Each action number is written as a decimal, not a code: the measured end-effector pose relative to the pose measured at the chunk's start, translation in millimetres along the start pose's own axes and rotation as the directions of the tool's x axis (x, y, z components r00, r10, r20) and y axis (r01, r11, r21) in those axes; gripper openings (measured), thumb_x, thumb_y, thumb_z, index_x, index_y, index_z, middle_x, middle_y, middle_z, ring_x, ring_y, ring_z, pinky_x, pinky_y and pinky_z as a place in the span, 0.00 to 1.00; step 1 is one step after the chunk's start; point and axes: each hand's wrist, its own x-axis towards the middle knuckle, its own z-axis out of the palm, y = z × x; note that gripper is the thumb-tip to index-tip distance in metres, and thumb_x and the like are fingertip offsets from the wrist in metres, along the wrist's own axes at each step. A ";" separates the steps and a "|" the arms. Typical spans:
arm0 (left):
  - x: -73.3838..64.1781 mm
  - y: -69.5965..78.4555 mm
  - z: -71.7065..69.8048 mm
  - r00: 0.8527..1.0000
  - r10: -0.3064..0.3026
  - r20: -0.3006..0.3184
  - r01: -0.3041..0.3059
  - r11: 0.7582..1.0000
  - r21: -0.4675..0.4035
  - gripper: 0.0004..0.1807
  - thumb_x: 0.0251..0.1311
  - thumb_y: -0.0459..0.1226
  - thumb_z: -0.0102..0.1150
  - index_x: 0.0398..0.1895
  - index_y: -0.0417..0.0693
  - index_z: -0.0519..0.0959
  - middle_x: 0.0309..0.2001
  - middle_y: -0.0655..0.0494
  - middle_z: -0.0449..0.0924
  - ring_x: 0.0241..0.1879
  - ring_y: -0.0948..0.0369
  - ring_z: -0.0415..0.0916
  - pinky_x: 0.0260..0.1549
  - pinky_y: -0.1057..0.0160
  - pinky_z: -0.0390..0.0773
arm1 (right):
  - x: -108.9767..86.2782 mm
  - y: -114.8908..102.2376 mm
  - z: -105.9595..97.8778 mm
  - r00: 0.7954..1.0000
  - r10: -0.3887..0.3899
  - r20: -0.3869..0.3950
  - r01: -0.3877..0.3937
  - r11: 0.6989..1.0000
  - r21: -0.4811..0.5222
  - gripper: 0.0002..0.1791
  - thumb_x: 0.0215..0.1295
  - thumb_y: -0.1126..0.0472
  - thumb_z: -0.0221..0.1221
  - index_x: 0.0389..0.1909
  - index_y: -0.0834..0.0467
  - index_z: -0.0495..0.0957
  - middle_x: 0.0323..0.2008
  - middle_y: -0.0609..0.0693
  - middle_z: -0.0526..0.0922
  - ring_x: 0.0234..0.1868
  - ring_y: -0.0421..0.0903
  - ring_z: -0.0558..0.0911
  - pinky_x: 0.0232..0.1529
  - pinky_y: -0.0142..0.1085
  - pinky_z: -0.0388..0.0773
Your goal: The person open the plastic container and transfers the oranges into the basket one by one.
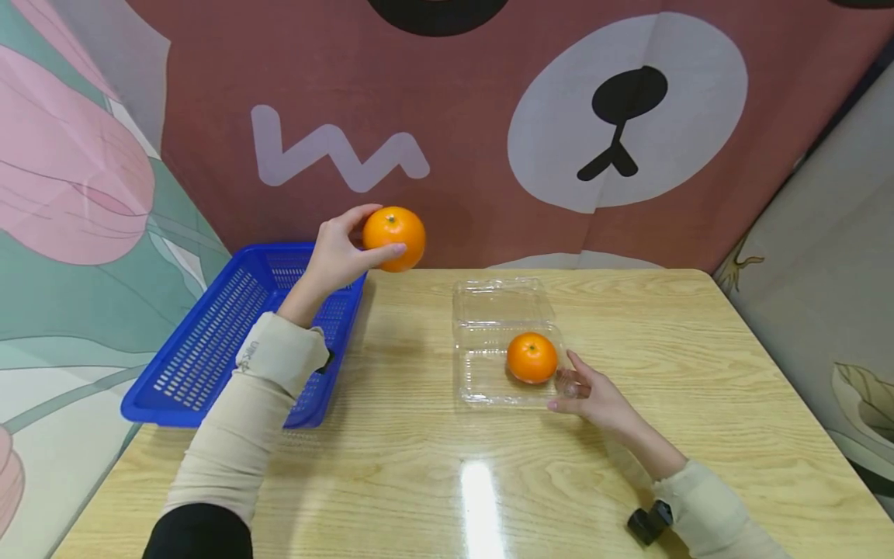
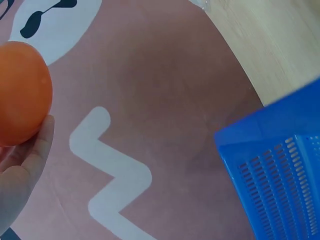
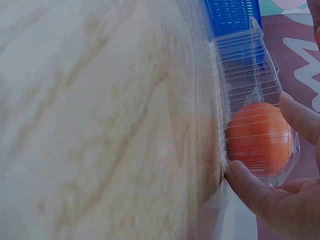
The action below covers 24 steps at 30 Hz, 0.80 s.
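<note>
My left hand [image 1: 342,252] grips an orange [image 1: 396,237] in the air, above and to the right of the blue basket's far end. In the left wrist view that orange [image 2: 22,95] fills the left edge, with fingers [image 2: 37,155] curled under it. On the table lies a clear plastic clamshell box [image 1: 482,376], its lid [image 1: 499,301] folded back away from me. A second orange [image 1: 532,358] sits in the right side of the box. My right hand [image 1: 594,396] holds the box's right end between thumb and fingers; the right wrist view shows the fingertips [image 3: 240,175] against the clear wall.
A blue slotted plastic basket [image 1: 321,396] stands at the table's left side, partly hidden by my left forearm. The wooden table [image 1: 398,481] meets a printed cloth backdrop [image 1: 461,140] at its far edge.
</note>
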 end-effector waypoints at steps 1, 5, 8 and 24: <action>0.0 -0.8 -1.3 1.000 -0.004 -0.002 0.004 1.000 0.004 0.34 0.49 0.43 0.67 0.59 0.40 0.69 0.51 0.45 0.75 0.43 0.52 0.76 0.43 0.56 0.78 | 0.0 0.3 0.0 1.000 0.000 -0.001 0.000 1.000 -0.001 0.57 0.51 0.58 0.67 0.70 0.65 0.36 0.63 0.73 0.56 0.61 0.66 0.63 0.55 0.50 0.69; 0.0 -4.0 -6.4 1.000 -0.012 -0.011 0.013 1.000 0.023 0.33 0.50 0.43 0.67 0.59 0.40 0.69 0.51 0.45 0.75 0.44 0.52 0.76 0.44 0.56 0.77 | -0.1 1.4 -0.2 1.000 -0.001 -0.002 0.001 1.000 0.001 0.57 0.51 0.59 0.67 0.70 0.65 0.36 0.63 0.73 0.56 0.61 0.66 0.63 0.55 0.49 0.69; 0.5 -7.6 -10.5 1.000 -0.016 -0.017 0.016 0.999 0.037 0.33 0.51 0.44 0.66 0.59 0.40 0.69 0.51 0.45 0.75 0.44 0.52 0.76 0.44 0.56 0.77 | -0.3 1.3 -0.2 1.000 -0.001 -0.004 0.001 1.000 0.001 0.56 0.52 0.59 0.67 0.70 0.65 0.36 0.63 0.73 0.56 0.61 0.66 0.63 0.55 0.49 0.69; -5.4 -20.9 -29.4 0.997 -0.053 -0.050 0.059 0.992 0.109 0.33 0.52 0.47 0.65 0.59 0.41 0.69 0.50 0.45 0.75 0.44 0.52 0.74 0.44 0.56 0.77 | -0.2 -1.3 -0.4 1.000 0.009 0.005 -0.009 1.000 -0.004 0.56 0.53 0.59 0.66 0.71 0.64 0.35 0.64 0.73 0.55 0.61 0.66 0.63 0.56 0.51 0.67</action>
